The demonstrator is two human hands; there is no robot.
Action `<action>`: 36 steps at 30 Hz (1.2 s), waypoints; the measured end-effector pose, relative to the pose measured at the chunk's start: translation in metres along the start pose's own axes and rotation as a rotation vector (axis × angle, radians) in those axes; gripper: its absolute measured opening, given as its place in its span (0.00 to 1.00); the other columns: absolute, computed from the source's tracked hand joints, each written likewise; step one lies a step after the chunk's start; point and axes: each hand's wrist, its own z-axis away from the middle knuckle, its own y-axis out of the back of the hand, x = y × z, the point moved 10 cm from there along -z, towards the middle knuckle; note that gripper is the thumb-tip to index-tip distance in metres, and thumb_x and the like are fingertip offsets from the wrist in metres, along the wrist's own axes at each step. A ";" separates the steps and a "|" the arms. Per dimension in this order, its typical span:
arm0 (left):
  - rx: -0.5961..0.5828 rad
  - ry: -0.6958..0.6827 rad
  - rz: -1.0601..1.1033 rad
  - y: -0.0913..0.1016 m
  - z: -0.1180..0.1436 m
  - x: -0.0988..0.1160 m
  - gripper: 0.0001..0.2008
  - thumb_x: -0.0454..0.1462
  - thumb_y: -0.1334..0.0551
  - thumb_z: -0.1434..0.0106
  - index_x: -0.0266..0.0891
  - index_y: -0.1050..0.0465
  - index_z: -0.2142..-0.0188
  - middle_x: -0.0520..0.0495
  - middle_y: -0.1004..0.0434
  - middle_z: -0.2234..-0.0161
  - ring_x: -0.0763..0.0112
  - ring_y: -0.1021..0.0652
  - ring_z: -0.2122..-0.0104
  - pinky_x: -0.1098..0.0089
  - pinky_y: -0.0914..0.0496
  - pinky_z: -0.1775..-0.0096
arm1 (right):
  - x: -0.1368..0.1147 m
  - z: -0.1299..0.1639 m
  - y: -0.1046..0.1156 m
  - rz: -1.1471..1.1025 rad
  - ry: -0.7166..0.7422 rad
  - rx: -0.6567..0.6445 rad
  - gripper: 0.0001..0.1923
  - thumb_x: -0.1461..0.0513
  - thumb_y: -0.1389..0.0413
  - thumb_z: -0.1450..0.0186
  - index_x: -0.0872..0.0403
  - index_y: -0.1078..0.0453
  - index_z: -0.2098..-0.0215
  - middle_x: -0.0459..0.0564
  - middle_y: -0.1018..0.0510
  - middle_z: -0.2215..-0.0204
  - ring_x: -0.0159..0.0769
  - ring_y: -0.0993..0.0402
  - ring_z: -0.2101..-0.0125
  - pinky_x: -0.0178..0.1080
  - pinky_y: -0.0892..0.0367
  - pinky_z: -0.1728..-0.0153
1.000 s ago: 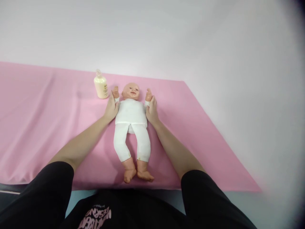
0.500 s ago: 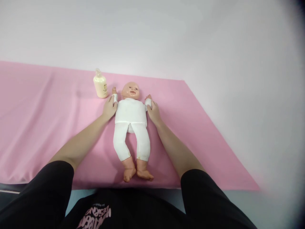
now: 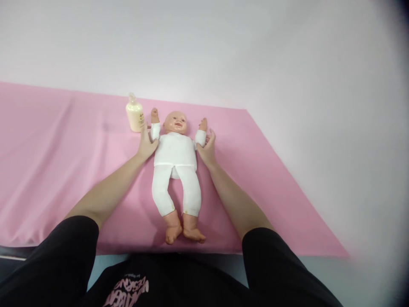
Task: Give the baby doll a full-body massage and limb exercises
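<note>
A baby doll (image 3: 175, 149) in white clothing lies on its back on the pink cover, head away from me and bare feet toward me. Both its arms point up beside its head. My left hand (image 3: 146, 144) is beside the doll's arm on the left, fingers stretched out and thumb apart near the upper arm. On the other side, my right hand (image 3: 207, 150) has its fingers raised off the sleeve and its thumb by the doll's upper arm. A pump bottle (image 3: 135, 116) of pale yellow liquid stands just beyond my left fingers.
The pink cover (image 3: 79, 162) spreads over the table, wrinkled at the left, with its right edge running diagonally. A plain pale surface (image 3: 204, 51) lies beyond it. My dark-clothed body is close to the near edge.
My fingers were wrapped round the doll's forearms and have now opened outward. The doll's hands show more fully and reach a little higher. The bottle looks nearly unmoved.
</note>
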 end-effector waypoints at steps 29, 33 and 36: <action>-0.057 -0.065 -0.093 -0.011 0.002 0.035 0.38 0.54 0.46 0.27 0.31 0.50 0.29 0.23 0.40 0.32 0.43 0.36 0.30 0.44 0.42 0.31 | -0.039 0.013 -0.027 0.152 0.189 -0.176 0.40 0.44 0.60 0.25 0.50 0.66 0.22 0.61 0.42 0.27 0.51 0.45 0.27 0.64 0.47 0.28; -0.091 0.004 -0.073 -0.016 0.001 0.009 0.41 0.56 0.46 0.28 0.30 0.52 0.27 0.21 0.44 0.29 0.38 0.39 0.29 0.40 0.44 0.30 | -0.026 0.009 -0.027 0.148 0.163 -0.184 0.39 0.45 0.61 0.24 0.49 0.67 0.22 0.58 0.48 0.24 0.51 0.47 0.26 0.65 0.47 0.28; -0.103 0.067 -0.041 -0.015 0.002 -0.003 0.35 0.54 0.43 0.28 0.36 0.41 0.30 0.28 0.33 0.34 0.40 0.31 0.33 0.39 0.39 0.33 | -0.011 0.006 -0.022 0.196 0.083 -0.182 0.42 0.44 0.58 0.26 0.54 0.64 0.22 0.63 0.42 0.26 0.56 0.39 0.30 0.64 0.41 0.31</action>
